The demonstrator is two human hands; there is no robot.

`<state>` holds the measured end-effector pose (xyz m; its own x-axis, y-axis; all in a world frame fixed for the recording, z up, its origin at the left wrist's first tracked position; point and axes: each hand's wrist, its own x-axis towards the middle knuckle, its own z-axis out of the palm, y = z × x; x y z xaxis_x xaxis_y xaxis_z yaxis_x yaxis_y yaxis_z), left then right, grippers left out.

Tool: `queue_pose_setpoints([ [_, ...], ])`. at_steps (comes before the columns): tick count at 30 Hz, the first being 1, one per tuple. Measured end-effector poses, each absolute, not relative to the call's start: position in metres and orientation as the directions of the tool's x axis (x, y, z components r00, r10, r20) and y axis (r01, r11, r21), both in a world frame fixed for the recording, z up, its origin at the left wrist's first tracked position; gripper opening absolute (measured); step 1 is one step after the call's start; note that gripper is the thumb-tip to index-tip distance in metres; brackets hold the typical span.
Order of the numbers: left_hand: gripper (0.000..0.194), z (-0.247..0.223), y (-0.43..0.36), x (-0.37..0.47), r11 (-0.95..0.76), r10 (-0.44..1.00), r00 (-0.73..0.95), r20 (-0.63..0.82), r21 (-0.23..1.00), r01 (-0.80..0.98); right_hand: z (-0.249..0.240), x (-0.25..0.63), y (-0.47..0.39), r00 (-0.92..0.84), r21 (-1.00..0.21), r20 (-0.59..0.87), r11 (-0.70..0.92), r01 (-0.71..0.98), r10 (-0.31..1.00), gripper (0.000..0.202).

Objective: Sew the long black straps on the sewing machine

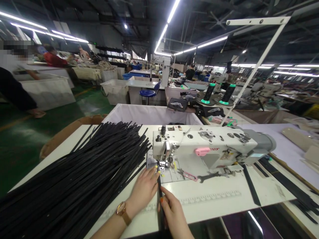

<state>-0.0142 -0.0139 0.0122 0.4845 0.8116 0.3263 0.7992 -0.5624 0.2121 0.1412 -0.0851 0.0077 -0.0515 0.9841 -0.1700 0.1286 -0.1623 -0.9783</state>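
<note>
A narrow black strip (159, 182) runs from the table's front edge up to the presser foot (163, 164) of a white sewing machine (189, 141). My left hand (146, 184) lies flat with its fingers stretched out, fingertips beside the foot and against the strip. Nearer the front edge, my right hand (171, 210) is closed on the strip, thumb and forefinger pinching it. To the left, a big heap of black strips (82, 169) covers much of the table. Pink-handled thread snips (189, 175) and a dark wrench (210, 176) lie right of the needle area.
A printed ruler (211, 197) marks the tabletop. Two black thread cones (227, 94) stand behind the machine under a white thread stand (259, 63). Beyond the table is a cloth-lined bin (134, 114). More black strips (286, 182) lie right. A person (15, 79) walks at far left.
</note>
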Motion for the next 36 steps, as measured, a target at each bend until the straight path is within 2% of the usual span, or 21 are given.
queue_pose_setpoints([
  [19, 0.038, 0.009, -0.008, -0.015, -0.574, 0.805, 0.496, 0.326, 0.218, 0.789, 0.019, 0.138, -0.083, -0.065, -0.978, -0.144, -0.132, 0.164, 0.987, 0.044],
  [21, 0.038, 0.011, -0.009, -0.015, -0.572, 0.808, 0.496, 0.318, 0.223, 0.789, 0.023, 0.141, -0.084, -0.084, -0.972, -0.152, -0.133, 0.194, 0.985, 0.044],
  [23, 0.038, 0.012, -0.009, -0.015, -0.57, 0.81, 0.496, 0.312, 0.225, 0.79, 0.029, 0.149, -0.081, -0.101, -0.951, -0.132, -0.097, 0.293, 0.986, 0.041],
  [25, 0.039, 0.013, -0.009, -0.015, -0.571, 0.811, 0.499, 0.306, 0.224, 0.79, 0.037, 0.16, -0.072, -0.075, -0.89, -0.065, -0.024, 0.455, 0.995, 0.037],
  [29, 0.038, 0.015, -0.009, -0.015, -0.568, 0.813, 0.494, 0.307, 0.231, 0.79, 0.05, 0.179, -0.034, -0.025, -0.654, 0.176, 0.135, 0.744, 0.984, 0.033],
  [33, 0.035, 0.016, -0.011, -0.011, -0.552, 0.824, 0.471, 0.316, 0.252, 0.795, 0.047, 0.18, 0.006, -0.111, -0.367, 0.321, 0.232, 0.901, 0.941, 0.022],
  [36, 0.047, 0.014, -0.015, -0.009, -0.546, 0.825, 0.466, 0.319, 0.241, 0.802, 0.037, 0.176, 0.022, -0.122, -0.281, 0.34, 0.224, 0.933, 0.933, 0.017],
])
